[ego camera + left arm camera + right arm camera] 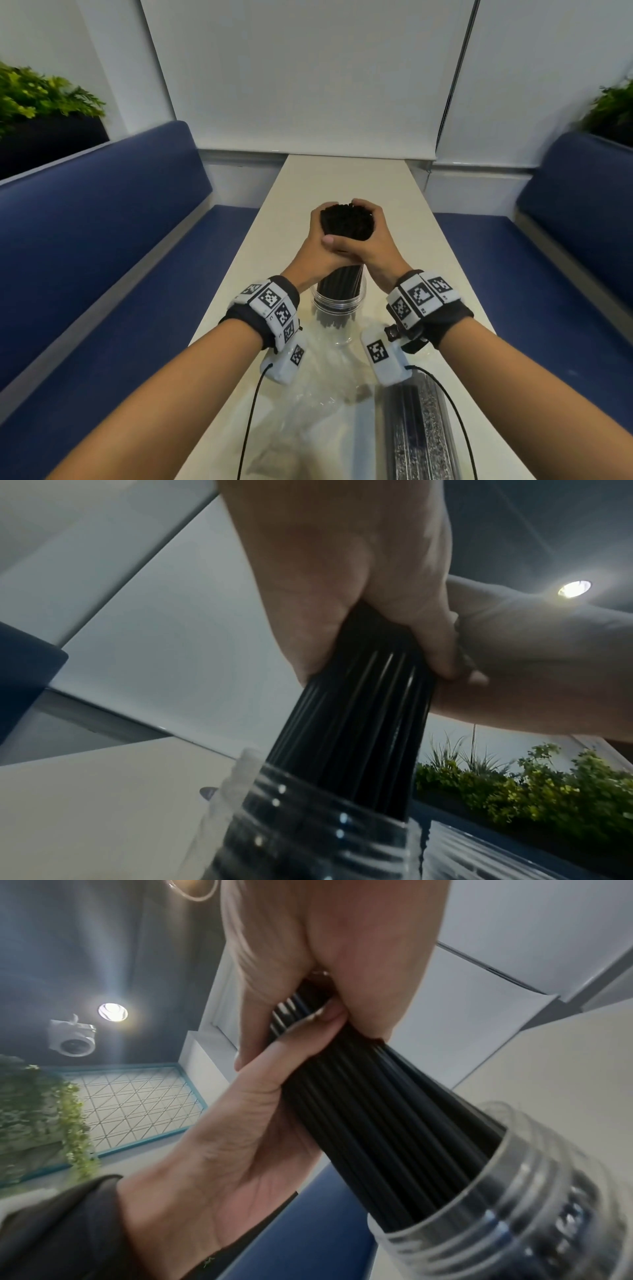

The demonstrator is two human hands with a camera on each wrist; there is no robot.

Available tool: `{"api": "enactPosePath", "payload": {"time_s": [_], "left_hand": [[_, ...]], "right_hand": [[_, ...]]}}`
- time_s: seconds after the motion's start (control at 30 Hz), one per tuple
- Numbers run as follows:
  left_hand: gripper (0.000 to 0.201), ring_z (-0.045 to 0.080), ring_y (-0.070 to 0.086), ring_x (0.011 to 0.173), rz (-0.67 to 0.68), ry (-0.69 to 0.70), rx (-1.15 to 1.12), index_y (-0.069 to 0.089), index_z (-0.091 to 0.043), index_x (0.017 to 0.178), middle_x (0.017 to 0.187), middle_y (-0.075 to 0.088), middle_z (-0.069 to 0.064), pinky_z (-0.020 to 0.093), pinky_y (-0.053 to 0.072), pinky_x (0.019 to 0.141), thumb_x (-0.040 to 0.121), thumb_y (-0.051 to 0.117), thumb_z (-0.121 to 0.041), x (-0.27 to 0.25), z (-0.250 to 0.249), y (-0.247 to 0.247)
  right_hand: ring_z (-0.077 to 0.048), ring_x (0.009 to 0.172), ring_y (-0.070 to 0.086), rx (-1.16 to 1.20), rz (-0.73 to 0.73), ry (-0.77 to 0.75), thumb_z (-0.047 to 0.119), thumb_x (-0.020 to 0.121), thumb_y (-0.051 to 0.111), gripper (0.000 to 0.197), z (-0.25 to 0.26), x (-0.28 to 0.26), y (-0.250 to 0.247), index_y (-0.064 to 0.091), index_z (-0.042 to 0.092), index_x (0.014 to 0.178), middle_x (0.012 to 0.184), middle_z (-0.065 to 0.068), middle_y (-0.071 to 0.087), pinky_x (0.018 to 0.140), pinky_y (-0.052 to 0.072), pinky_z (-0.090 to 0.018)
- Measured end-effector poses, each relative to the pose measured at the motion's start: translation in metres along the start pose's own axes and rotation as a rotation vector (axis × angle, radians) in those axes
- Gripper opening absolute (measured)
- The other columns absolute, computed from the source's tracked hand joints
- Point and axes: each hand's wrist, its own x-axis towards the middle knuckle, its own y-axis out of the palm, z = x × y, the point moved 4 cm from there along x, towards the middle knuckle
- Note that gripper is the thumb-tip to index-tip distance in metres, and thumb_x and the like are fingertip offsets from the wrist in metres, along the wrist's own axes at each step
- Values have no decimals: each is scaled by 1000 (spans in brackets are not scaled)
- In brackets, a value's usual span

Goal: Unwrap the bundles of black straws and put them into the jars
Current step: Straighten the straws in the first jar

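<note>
Head view: left hand (317, 240) and right hand (368, 240) clasp the black straws (346, 222), whose lower ends sit in the clear jar (337, 308) below both wrists on the counter (342, 178). Left wrist view: fingers (424, 631) wrap the bundle above the jar's rim. Right wrist view: both palms squeeze the straws just above the jar mouth.

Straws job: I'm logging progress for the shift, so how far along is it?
Done: one bundle is unwrapped, its clear wrapper lying on the table. In hand: left hand and right hand grip the black straws, lower ends inside the jar. Left: a wrapped bundle lies nearby.
</note>
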Motion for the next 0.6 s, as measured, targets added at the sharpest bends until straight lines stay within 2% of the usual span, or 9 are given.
{"api": "enactPosePath", "payload": {"time_s": [0.03, 0.1, 0.17, 0.23, 0.3, 0.37, 0.5, 0.57, 0.6], "left_hand": [[99, 28, 49, 120, 30, 1, -7, 14, -22, 139, 131, 40, 13, 27, 53, 86, 67, 71, 15, -2, -4, 1], [113, 29, 37, 134, 64, -7, 32, -3, -28, 145, 147, 26, 16, 28, 44, 96, 69, 71, 12, -6, -11, 1], [120, 24, 21, 142, 35, -20, 82, -13, -33, 144, 157, 7, 12, 32, 33, 104, 70, 74, 4, -12, -15, -4], [129, 20, 11, 146, -20, -31, 112, -17, -38, 142, 159, -2, 7, 37, 25, 114, 65, 82, -9, -21, -17, -12], [134, 15, 6, 146, -67, -37, 170, -16, -43, 141, 159, -3, -3, 45, 18, 119, 56, 87, -28, -37, -15, -20], [131, 10, 0, 146, -100, -15, 285, -13, -46, 140, 158, -5, -11, 46, 11, 120, 54, 86, -39, -60, -13, -23], [107, -1, -17, 142, -174, 189, 556, -6, -46, 141, 156, -14, -19, 32, 1, 118, 72, 76, -35, -122, -12, -15], [95, -1, -17, 142, -123, 302, 589, 0, -44, 143, 155, -14, -23, 25, 0, 114, 79, 69, -33, -153, -7, -1], [90, 0, -16, 143, -71, 331, 619, 1, -43, 144, 155, -13, -24, 24, 1, 114, 82, 65, -33, -164, -3, 7]], "right_hand": [[-23, 118, 47, -4, 25, 10, -1, 67, 74, 86, 2, 0, 1, 28, 20, 135, 133, -11, 40, 96, 48, -39], [-20, 129, 35, -45, 66, 24, 3, 68, 75, 99, 5, -4, 0, 13, 27, 143, 146, -8, 27, 103, 40, -40], [-8, 127, 24, -84, 73, 24, 7, 68, 77, 110, 6, -10, -5, 1, 31, 144, 154, -4, 13, 102, 32, -32], [-3, 124, 18, -102, 58, 25, 17, 63, 80, 118, 7, -18, -14, -5, 35, 144, 155, -1, 7, 99, 25, -28], [-6, 132, 14, -132, 34, 38, 29, 57, 78, 119, 5, -31, -26, -4, 40, 142, 156, 2, 6, 102, 22, -31], [-7, 133, 16, -206, 16, 41, 37, 58, 77, 114, -1, -50, -39, 0, 40, 142, 154, 3, 12, 103, 21, -31], [-9, 127, 27, -517, 60, 31, 44, 69, 70, 90, -23, -103, -64, 15, 30, 139, 138, 2, 30, 103, 25, -26], [-12, 126, 30, -685, 146, 96, 52, 70, 67, 87, -41, -129, -74, 18, 27, 138, 132, 4, 31, 98, 32, -19], [-14, 127, 29, -755, 196, 150, 62, 67, 64, 92, -51, -141, -79, 18, 27, 137, 130, 5, 30, 95, 32, -16]]}}
